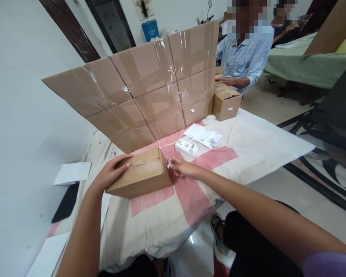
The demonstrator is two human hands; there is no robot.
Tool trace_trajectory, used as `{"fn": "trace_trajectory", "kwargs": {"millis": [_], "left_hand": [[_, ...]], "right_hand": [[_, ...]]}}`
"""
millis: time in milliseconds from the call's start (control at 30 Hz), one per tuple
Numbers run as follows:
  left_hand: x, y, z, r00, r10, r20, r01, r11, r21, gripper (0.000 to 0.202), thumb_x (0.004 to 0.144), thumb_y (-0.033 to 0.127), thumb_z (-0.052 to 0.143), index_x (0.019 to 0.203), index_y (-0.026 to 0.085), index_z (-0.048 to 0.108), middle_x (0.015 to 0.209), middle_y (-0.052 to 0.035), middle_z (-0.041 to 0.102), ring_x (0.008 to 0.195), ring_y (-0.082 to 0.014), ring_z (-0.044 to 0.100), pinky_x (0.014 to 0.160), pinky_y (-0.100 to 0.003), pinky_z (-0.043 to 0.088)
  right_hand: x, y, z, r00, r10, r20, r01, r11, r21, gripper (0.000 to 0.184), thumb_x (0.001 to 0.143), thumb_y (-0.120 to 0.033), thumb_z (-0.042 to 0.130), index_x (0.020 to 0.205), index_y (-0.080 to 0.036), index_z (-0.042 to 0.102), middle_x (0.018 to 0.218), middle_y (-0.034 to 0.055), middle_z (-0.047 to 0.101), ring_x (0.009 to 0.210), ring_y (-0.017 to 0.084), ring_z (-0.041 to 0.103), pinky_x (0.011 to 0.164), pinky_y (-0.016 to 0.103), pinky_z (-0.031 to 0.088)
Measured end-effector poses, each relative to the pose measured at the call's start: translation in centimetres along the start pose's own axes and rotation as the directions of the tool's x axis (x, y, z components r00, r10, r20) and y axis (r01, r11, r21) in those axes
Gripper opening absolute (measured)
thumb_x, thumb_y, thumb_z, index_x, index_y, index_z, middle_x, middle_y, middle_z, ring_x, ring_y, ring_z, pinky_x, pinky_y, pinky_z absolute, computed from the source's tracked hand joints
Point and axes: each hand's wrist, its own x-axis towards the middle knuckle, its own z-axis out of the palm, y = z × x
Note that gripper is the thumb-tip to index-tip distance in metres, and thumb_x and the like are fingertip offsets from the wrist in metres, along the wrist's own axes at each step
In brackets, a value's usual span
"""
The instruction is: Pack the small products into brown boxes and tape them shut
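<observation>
Left hand [117, 171] rests spread on a cardboard box [147, 175]; right hand [181, 167] pinches a small white slip [169, 165] at its end; bracing the box firmly should help accuracy

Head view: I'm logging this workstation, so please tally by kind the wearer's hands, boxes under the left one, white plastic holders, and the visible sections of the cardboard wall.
Wearer's hands, left hand and right hand: 2
Box under the left hand: 1
White plastic holder: 1
Cardboard wall sections: 9
Total: 13
</observation>
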Motion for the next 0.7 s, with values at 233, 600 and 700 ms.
{"fn": "trace_trajectory", "kwargs": {"millis": [233, 600, 700], "left_hand": [[-0.1, 0.1, 0.1, 1.000, -0.008, -0.007, 0.008, 1.000, 0.013, 0.059, 0.085, 0.066, 0.060, 0.129, 0.027, 0.065, 0.141, -0.0068, 0.063, 0.126, -0.0317, 0.058, 0.113, -0.046, 0.041], [0.4, -0.8, 0.4, 0.995, 0.081, -0.053, -0.079, 0.996, 0.046, 0.057, 0.084, 0.069, 0.058, 0.125, 0.030, 0.070, 0.134, -0.0042, 0.069, 0.126, -0.0310, 0.063, 0.110, -0.042, 0.048], [0.6, -0.9, 0.4, 0.993, 0.110, -0.053, -0.107, 0.993, 0.054, 0.058, 0.084, 0.069, 0.057, 0.125, 0.029, 0.070, 0.135, -0.0058, 0.069, 0.126, -0.0315, 0.063, 0.110, -0.044, 0.049]], "right_hand": [[0.8, 0.1, 0.1, 1.000, 0.008, -0.008, -0.009, 0.999, -0.050, 0.010, 0.091, -0.023, 0.050, 0.092, -0.025, 0.040, 0.074, -0.0088, 0.045, 0.043, 0.005, 0.042, 0.035, 0.015, 0.025], [1.2, 0.7, -0.3, 0.999, 0.046, 0.008, -0.044, 0.992, -0.122, 0.015, 0.093, -0.025, 0.055, 0.096, -0.025, 0.040, 0.060, -0.0121, 0.043, 0.042, 0.006, 0.039, 0.039, 0.013, 0.025], [1.5, 1.2, -0.6, 1.000, 0.025, 0.012, -0.024, 0.995, -0.102, 0.018, 0.091, -0.026, 0.059, 0.097, -0.025, 0.043, 0.063, -0.0116, 0.044, 0.044, 0.006, 0.041, 0.040, 0.014, 0.026]]}}
